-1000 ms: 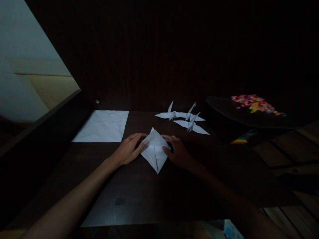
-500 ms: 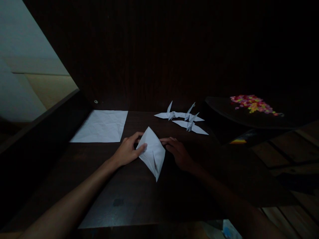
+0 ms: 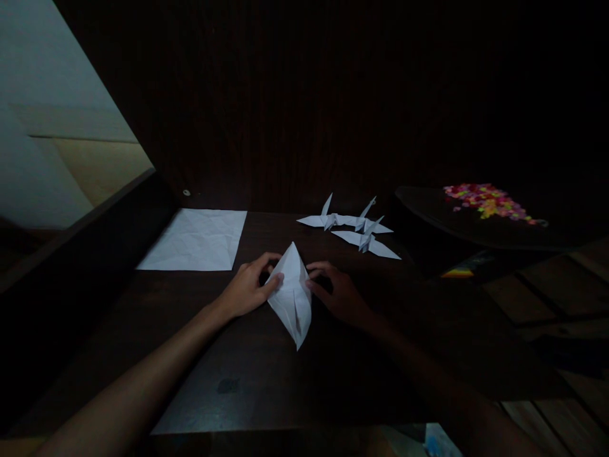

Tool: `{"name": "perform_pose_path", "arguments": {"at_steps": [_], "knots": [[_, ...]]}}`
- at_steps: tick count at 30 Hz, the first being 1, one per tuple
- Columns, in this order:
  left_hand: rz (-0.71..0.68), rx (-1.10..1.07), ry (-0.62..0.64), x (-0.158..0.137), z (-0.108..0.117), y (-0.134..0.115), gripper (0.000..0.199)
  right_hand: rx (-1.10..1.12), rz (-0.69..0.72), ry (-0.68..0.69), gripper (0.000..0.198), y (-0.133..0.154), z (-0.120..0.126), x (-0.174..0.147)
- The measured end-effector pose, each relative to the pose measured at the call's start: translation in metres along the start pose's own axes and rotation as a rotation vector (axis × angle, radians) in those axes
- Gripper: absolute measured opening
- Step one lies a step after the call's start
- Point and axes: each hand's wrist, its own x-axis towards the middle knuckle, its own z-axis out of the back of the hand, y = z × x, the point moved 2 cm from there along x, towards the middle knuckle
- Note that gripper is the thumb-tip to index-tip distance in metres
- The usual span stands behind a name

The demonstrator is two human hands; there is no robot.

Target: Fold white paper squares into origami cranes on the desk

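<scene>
The left hand (image 3: 247,289) and the right hand (image 3: 335,293) each pinched a side of the white, kite-shaped folded paper (image 3: 291,295) lying between them.

Two bare forearms, left hand (image 3: 246,290) and right hand (image 3: 339,293); no sleeves, rings or watch visible (dim light, right arm barely made out).

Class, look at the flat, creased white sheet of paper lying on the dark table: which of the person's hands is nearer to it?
Left. The left hand lies just right of the flat white sheet; the right hand is farther right, beyond the folded white paper.
</scene>
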Motion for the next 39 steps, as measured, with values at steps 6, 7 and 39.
{"name": "perform_pose_path", "arguments": {"at_steps": [6, 7, 39], "knots": [[-0.005, -0.010, 0.032, -0.001, 0.001, -0.006, 0.038, -0.087, 0.087, 0.039, 0.008, 0.007, 0.000, 0.001], [-0.010, -0.017, 0.038, -0.002, 0.001, -0.006, 0.038, -0.099, 0.108, 0.049, 0.008, 0.009, 0.000, 0.001], [-0.133, -0.053, 0.190, -0.003, 0.004, -0.001, 0.052, -0.183, 0.117, 0.083, 0.011, 0.006, 0.001, 0.000]]}}
